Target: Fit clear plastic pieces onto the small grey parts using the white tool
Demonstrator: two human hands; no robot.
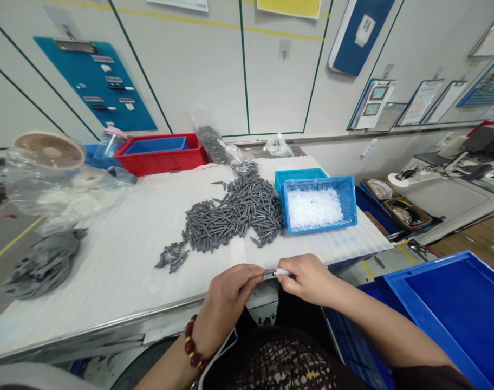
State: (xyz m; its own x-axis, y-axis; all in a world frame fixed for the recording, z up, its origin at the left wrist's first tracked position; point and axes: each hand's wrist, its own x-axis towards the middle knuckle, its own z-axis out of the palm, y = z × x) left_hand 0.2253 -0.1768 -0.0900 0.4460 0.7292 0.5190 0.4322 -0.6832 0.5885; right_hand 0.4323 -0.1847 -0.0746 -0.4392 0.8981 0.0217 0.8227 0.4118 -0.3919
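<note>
Just past the table's front edge, my left hand [233, 290] pinches one end of a slim grey part [268, 272] between thumb and fingers. My right hand [307, 277] is closed around a white cylindrical piece [282, 271], whose tip meets the grey part's other end. How far the two fit into each other cannot be made out. Beyond my hands lies a large heap of similar slim grey parts [231, 216], with a small cluster [173, 256] at its left. A tilted blue bin [320, 229] of small white pieces [315, 208] stands to the right of the heap.
A teal bin [299, 174] sits behind the blue one. At the back are a red bin [161, 162] and a plastic bag of grey parts [212, 142]. A fan [50, 150] and a grey bag [46, 262] are at left; a large blue crate [454, 303] is at right.
</note>
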